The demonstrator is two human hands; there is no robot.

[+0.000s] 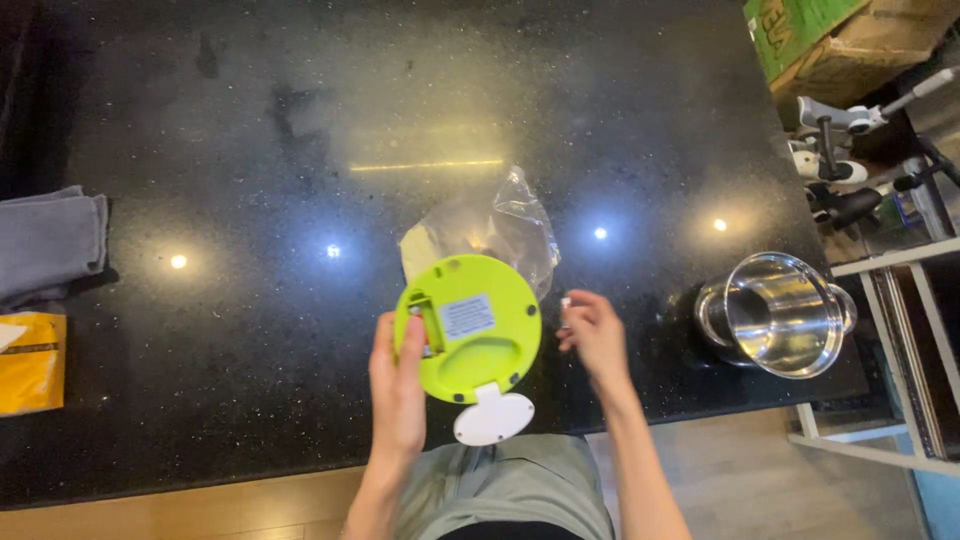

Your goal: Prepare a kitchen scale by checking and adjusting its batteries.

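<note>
Scale [470, 335], lime-green rigid plastic, likely light, smooth: left hand [397, 385] grips its rim; right hand [592, 335] pinches small battery-like item [566, 303].

White rectangular label [467, 316] on the green disc's [470, 330] underside; yellow packet [30, 362] far left — green-printed carton [815, 35] top right.

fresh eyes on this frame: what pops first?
The round lime-green plastic device with a white tab, turned underside up, stands out at the centre front of the black speckled stone countertop, held at its left edge by the left hand. The right hand beside it pinches something small and pale that I cannot identify. A shiny steel pot sits at the counter's right edge, and a crumpled clear plastic bag lies just behind the device.
</note>
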